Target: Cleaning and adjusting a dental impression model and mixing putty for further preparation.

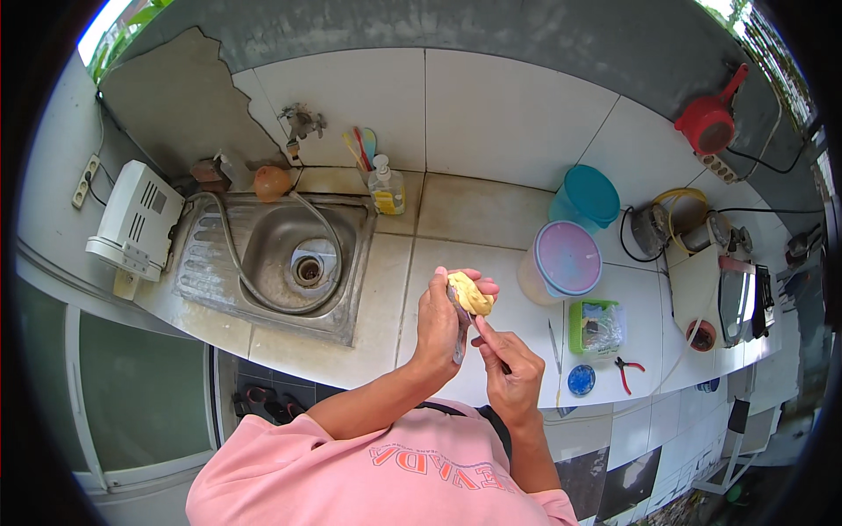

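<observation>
Above the near edge of the counter, my left hand (438, 320) is closed round a lumpy, folded yellow piece (471, 294), perhaps food; its kind is not clear. A greyish, shiny strip (459, 344) hangs below it along the palm. Just to the right, my right hand (511, 361) is closed, its index finger reaching up to the underside of the yellow piece. Something thin and dark (506, 368) shows at this fist, mostly hidden by the fingers, so I cannot make out what it is.
A steel sink (355, 263) with a grey hose lies left, beside a soap bottle (387, 188). On the right stand a lilac-lidded tub (568, 257), a teal-lidded tub (590, 197), a green box (596, 328), a blue lid (581, 380) and red-handled pliers (625, 374).
</observation>
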A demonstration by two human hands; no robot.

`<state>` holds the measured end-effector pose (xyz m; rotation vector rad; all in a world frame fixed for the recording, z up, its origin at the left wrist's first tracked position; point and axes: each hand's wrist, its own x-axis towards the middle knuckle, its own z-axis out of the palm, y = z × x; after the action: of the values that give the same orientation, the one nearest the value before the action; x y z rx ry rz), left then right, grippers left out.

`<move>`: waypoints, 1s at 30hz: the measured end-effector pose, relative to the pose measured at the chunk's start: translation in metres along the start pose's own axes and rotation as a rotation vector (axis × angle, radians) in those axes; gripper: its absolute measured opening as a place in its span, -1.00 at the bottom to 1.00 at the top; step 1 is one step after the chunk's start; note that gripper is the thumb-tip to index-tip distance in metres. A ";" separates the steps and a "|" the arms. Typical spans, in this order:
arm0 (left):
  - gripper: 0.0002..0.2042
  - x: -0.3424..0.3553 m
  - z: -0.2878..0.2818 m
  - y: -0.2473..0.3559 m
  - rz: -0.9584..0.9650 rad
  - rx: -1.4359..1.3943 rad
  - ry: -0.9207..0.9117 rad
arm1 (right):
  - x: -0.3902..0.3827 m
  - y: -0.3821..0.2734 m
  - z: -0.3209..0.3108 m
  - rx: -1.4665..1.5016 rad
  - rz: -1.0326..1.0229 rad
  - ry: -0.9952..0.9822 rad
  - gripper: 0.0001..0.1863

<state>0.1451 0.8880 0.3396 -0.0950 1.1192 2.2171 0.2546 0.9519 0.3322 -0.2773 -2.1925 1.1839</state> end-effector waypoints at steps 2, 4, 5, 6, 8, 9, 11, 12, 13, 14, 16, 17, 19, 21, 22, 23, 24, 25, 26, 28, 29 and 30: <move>-0.51 0.002 0.001 -0.004 0.009 0.027 0.005 | 0.000 -0.009 -0.018 -0.028 0.015 -0.055 -0.57; -0.46 0.006 -0.001 -0.008 0.101 0.142 0.025 | -0.004 -0.013 -0.032 -0.119 0.041 -0.128 -0.57; -0.46 0.008 -0.002 -0.008 0.099 0.142 0.021 | -0.005 -0.014 -0.033 -0.138 0.003 -0.094 -0.56; -0.44 0.009 -0.003 -0.008 0.178 0.209 0.001 | -0.003 -0.017 -0.033 -0.142 0.004 -0.090 -0.56; -0.42 0.009 -0.003 -0.009 0.258 0.276 -0.023 | 0.008 -0.024 -0.030 -0.139 -0.006 -0.046 -0.62; -0.42 0.008 -0.003 -0.010 0.344 0.320 -0.050 | 0.012 -0.025 -0.026 -0.141 -0.007 -0.043 -0.62; -0.41 0.005 -0.002 -0.011 0.434 0.362 -0.077 | 0.017 -0.024 -0.019 -0.157 -0.040 -0.044 -0.63; -0.41 0.003 -0.001 -0.010 0.458 0.363 -0.097 | 0.017 -0.024 -0.018 -0.160 -0.043 -0.043 -0.63; -0.41 0.002 0.000 -0.008 0.483 0.364 -0.116 | 0.018 -0.024 -0.018 -0.165 -0.039 -0.053 -0.63; -0.41 0.002 -0.001 -0.008 0.487 0.363 -0.113 | 0.018 -0.024 -0.017 -0.167 -0.034 -0.065 -0.63; -0.42 0.003 -0.003 -0.007 0.471 0.360 -0.089 | 0.018 -0.024 -0.014 -0.159 -0.041 -0.047 -0.62; -0.42 0.003 -0.003 -0.006 0.472 0.360 -0.087 | 0.018 -0.025 -0.014 -0.152 -0.042 -0.027 -0.61; -0.44 0.003 -0.003 -0.004 0.482 0.352 -0.081 | 0.019 -0.025 -0.014 -0.156 -0.038 -0.044 -0.61; -0.44 0.004 -0.006 -0.003 0.513 0.381 -0.090 | 0.020 -0.025 -0.015 -0.159 -0.034 -0.059 -0.60; -0.45 0.005 -0.007 -0.003 0.543 0.410 -0.100 | 0.022 -0.023 -0.017 -0.199 -0.077 -0.075 -0.57; -0.45 0.007 -0.009 -0.003 0.540 0.411 -0.101 | 0.023 -0.022 -0.019 -0.241 -0.117 -0.091 -0.53; -0.44 0.009 -0.011 -0.004 0.594 0.508 -0.125 | 0.026 -0.022 -0.022 -0.241 -0.114 -0.090 -0.53; -0.43 0.011 -0.012 -0.004 0.648 0.606 -0.149 | 0.030 -0.023 -0.026 -0.282 -0.130 -0.129 -0.52; -0.43 0.012 -0.011 -0.004 0.646 0.606 -0.155 | 0.032 -0.023 -0.029 -0.326 -0.145 -0.165 -0.51; -0.44 0.013 -0.007 -0.005 0.591 0.556 -0.103 | 0.030 -0.018 -0.019 -0.211 -0.083 -0.125 -0.52; -0.44 0.014 -0.006 -0.005 0.592 0.556 -0.103 | 0.030 -0.015 -0.012 -0.091 -0.027 -0.091 -0.52; -0.44 0.015 -0.005 -0.005 0.627 0.532 -0.071 | 0.029 -0.013 -0.008 -0.091 -0.028 -0.092 -0.52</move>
<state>0.1353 0.8941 0.3283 0.6322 1.8401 2.3061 0.2382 0.9624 0.3582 -0.2339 -2.3265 1.1033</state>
